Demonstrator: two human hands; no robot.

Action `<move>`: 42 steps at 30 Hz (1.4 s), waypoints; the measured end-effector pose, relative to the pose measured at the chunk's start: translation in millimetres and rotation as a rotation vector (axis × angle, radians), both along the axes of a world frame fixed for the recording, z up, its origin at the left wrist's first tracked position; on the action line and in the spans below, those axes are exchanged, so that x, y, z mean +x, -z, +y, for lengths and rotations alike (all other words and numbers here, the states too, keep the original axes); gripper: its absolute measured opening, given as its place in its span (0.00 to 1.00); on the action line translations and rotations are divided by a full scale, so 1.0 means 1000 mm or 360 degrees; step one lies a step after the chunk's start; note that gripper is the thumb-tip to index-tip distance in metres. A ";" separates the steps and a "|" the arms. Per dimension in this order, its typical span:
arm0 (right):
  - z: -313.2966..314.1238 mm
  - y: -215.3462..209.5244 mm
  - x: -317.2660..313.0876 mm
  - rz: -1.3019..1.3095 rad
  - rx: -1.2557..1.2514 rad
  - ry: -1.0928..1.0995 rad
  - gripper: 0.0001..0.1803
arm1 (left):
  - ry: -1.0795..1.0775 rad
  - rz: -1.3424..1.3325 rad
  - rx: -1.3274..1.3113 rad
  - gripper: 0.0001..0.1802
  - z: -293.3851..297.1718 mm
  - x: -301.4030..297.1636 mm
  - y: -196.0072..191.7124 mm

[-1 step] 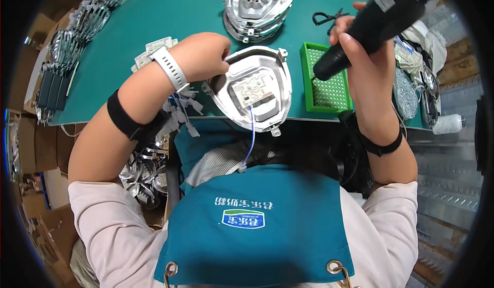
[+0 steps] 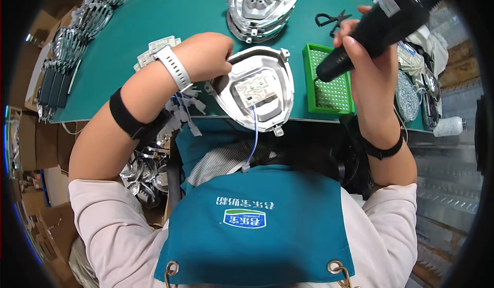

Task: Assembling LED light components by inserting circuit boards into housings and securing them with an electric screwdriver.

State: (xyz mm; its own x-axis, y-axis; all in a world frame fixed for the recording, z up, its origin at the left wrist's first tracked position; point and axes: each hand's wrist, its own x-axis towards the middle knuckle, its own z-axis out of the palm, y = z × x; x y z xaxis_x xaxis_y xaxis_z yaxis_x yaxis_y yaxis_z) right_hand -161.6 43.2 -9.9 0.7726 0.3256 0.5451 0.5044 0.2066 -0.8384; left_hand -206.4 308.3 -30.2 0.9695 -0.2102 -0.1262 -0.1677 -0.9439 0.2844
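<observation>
My left hand [image 2: 211, 56] is curled closed at the upper left rim of a silver lamp housing [image 2: 284, 102], its fingertips partly hidden. Inside the housing lies a white circuit board [image 2: 260, 86], and a blue-white wire [image 2: 256, 133] runs from it over the table edge to a small white plug. My right hand [image 2: 368, 56] is wrapped around a black electric screwdriver [image 2: 386, 23], held tilted above a green perforated tray [image 2: 311, 100] of small screws. The tip of the screwdriver points down into the tray, apart from the housing.
More silver housings [image 2: 262, 5] are stacked at the back. Black scissors [image 2: 332, 20] lie behind the tray. Boards [image 2: 149, 54] and white plugs [image 2: 185, 113] lie beside my left forearm. Metal parts [image 2: 77, 36] line the table's left edge; a white spool [image 2: 448, 126] stands far right.
</observation>
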 end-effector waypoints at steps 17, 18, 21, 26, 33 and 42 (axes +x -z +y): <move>0.004 0.013 -0.020 -0.0172 0.0114 0.0240 0.27 | -0.0161 -0.0023 -0.0099 0.07 -0.019 -0.006 -0.007; 0.005 0.013 -0.020 -0.0170 0.0119 0.0239 0.27 | -0.0200 -0.0033 -0.0138 0.08 -0.020 -0.008 -0.008; 0.007 0.012 -0.021 -0.0151 0.0133 0.0252 0.27 | -0.0210 -0.0113 -0.0151 0.10 -0.017 -0.010 -0.005; 0.009 0.014 -0.018 -0.0174 0.0236 0.0286 0.21 | -0.0128 -0.0077 0.0111 0.10 -0.010 -0.006 0.004; 0.007 0.010 -0.018 -0.0189 -0.0023 0.0229 0.26 | 0.0189 -0.0008 -0.0150 0.09 -0.018 0.008 0.006; 0.005 0.015 -0.008 -0.0243 0.0048 0.0304 0.26 | 0.0373 -0.0428 -0.0155 0.15 -0.067 0.009 -0.006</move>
State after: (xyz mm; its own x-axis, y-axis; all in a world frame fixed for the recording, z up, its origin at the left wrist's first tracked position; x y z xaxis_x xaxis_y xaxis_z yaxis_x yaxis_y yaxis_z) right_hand -169.8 48.6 -25.0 0.7263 0.1631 0.6677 0.6573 0.1192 -0.7441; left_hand -197.6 241.1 -24.0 0.8894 -0.4288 0.1581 -0.4569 -0.8418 0.2872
